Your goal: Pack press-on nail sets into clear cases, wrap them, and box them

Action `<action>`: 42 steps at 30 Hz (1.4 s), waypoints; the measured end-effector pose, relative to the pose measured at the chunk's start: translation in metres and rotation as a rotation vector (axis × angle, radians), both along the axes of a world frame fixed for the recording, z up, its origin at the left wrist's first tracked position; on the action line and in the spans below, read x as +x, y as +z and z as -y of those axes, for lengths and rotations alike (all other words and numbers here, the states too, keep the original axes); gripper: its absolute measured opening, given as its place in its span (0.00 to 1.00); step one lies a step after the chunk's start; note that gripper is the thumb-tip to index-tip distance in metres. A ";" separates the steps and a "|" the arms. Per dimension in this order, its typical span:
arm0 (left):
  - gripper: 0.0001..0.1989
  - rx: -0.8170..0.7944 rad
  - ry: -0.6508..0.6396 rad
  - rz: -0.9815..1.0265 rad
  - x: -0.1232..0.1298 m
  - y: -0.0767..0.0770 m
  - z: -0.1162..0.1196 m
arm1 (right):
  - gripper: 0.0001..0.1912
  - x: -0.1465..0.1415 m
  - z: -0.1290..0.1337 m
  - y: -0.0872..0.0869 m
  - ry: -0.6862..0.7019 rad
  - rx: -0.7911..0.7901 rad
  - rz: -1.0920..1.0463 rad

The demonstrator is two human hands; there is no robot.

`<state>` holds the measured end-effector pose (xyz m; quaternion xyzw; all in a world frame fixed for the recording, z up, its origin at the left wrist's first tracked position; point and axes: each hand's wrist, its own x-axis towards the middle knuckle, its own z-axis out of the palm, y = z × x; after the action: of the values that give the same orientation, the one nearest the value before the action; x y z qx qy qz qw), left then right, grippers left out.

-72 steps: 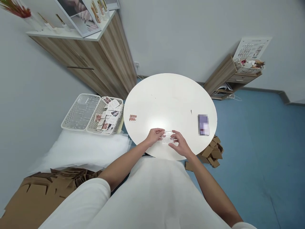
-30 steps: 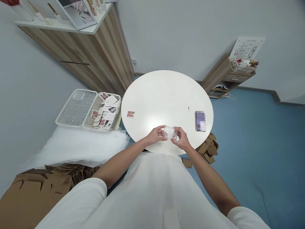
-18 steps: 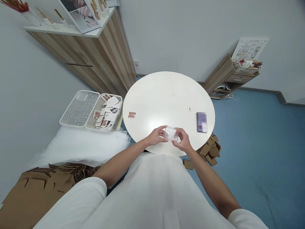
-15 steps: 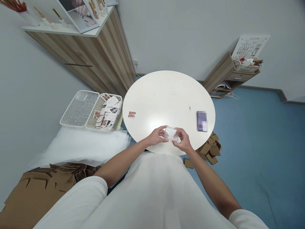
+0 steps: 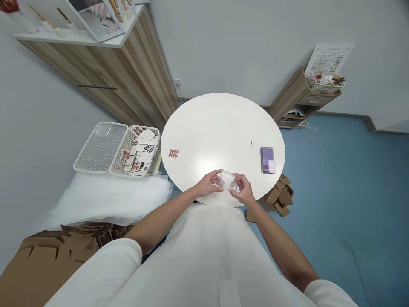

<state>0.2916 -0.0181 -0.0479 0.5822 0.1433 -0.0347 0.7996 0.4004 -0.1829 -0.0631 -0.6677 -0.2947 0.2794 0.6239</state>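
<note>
A small clear plastic box [image 5: 228, 180] is held between my two hands over the near edge of the round white table [image 5: 220, 115]. My left hand [image 5: 209, 183] grips its left side between thumb and fingers. On the right side, my right hand [image 5: 243, 190] pinches the box the same way. Whether the box's lid is closed I cannot tell. A set of reddish press-on nails [image 5: 174, 154] lies on the left part of the table, apart from both hands. Toward the right edge is a purple packet [image 5: 267, 159], partly blurred out.
Left of the table stand a white basket of clear plastic boxes [image 5: 101, 147] and a basket of nail cards [image 5: 136, 151]. Below them are white foam sheets [image 5: 108, 196] and flattened cardboard [image 5: 41, 264]. Small cardboard boxes [image 5: 277, 196] lie at the right. A wooden cabinet [image 5: 105, 81] stands behind.
The whole view has shifted slightly, with the table and baskets a little further left. Both hands keep hold of the clear box in nearly the same pose.
</note>
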 end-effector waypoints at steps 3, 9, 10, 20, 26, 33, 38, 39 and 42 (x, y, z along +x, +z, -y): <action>0.40 -0.013 0.020 -0.011 -0.004 -0.003 0.004 | 0.19 0.000 -0.001 0.002 -0.010 0.012 -0.050; 0.41 -0.115 0.072 -0.059 -0.002 0.005 0.006 | 0.20 0.009 -0.009 0.012 0.039 -0.019 0.042; 0.41 -0.118 0.097 -0.097 -0.002 0.006 0.004 | 0.20 0.011 -0.010 0.013 0.038 -0.021 0.054; 0.17 -0.065 0.222 -0.258 -0.014 -0.008 -0.001 | 0.21 0.017 -0.008 0.023 0.145 -0.136 0.033; 0.14 0.027 0.226 -0.280 -0.018 -0.016 0.007 | 0.21 0.026 -0.016 0.013 0.039 -0.203 -0.373; 0.13 0.096 0.194 -0.252 -0.020 -0.027 0.016 | 0.25 0.028 -0.029 0.004 -0.095 -0.260 -0.627; 0.13 0.069 0.248 -0.259 -0.020 -0.035 0.016 | 0.24 0.027 -0.034 -0.006 -0.061 -0.323 -0.658; 0.13 0.067 0.270 -0.271 -0.020 -0.037 0.016 | 0.24 0.026 -0.033 -0.008 -0.078 -0.323 -0.640; 0.13 0.057 0.337 -0.326 -0.020 -0.045 0.015 | 0.23 0.016 -0.024 -0.015 -0.141 -0.325 -0.534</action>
<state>0.2713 -0.0330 -0.0929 0.5590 0.3664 0.0098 0.7437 0.4162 -0.1593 -0.0780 -0.6805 -0.0252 0.4444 0.5821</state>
